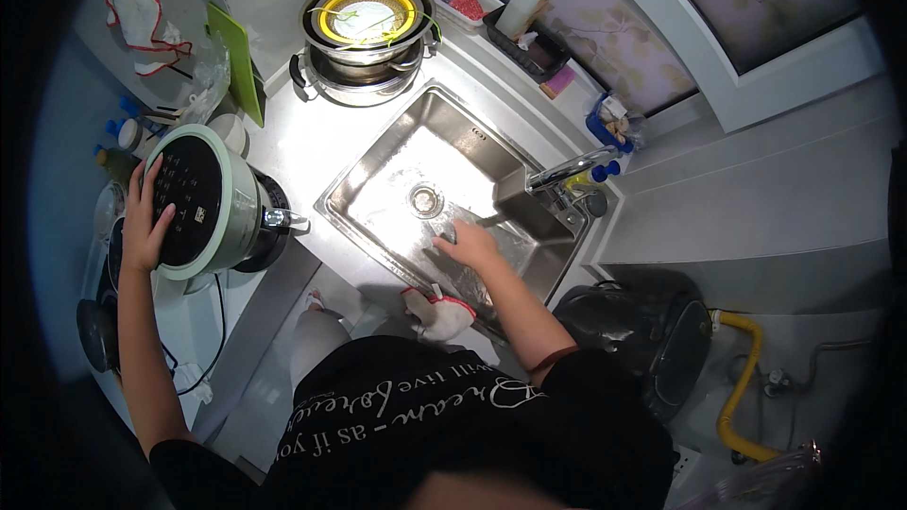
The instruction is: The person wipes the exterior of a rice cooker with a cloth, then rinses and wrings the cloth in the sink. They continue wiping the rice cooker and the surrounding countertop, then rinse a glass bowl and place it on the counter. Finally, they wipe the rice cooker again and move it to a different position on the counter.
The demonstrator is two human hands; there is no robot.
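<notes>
My left hand [145, 230] rests spread on the lid of a mint-green countertop kitchen appliance [202, 202]. The lid has a black control panel, and a handle juts from the body's right side. Over the near part of a stainless steel sink [514, 195] is my right hand [468, 244], thumb apart from the fingers and nothing visible in it. The sink floor looks wet around the drain [426, 200]. A white cloth with red trim [443, 315] hangs at the sink's front edge, below my right forearm.
Stacked pots topped by a yellow-rimmed strainer [365, 14] stand behind the sink. A chrome faucet [574, 168] rises at its right. A green cutting board [237, 64] leans left. A dark bin [631, 340] stands right, a black cord [221, 326] trails left.
</notes>
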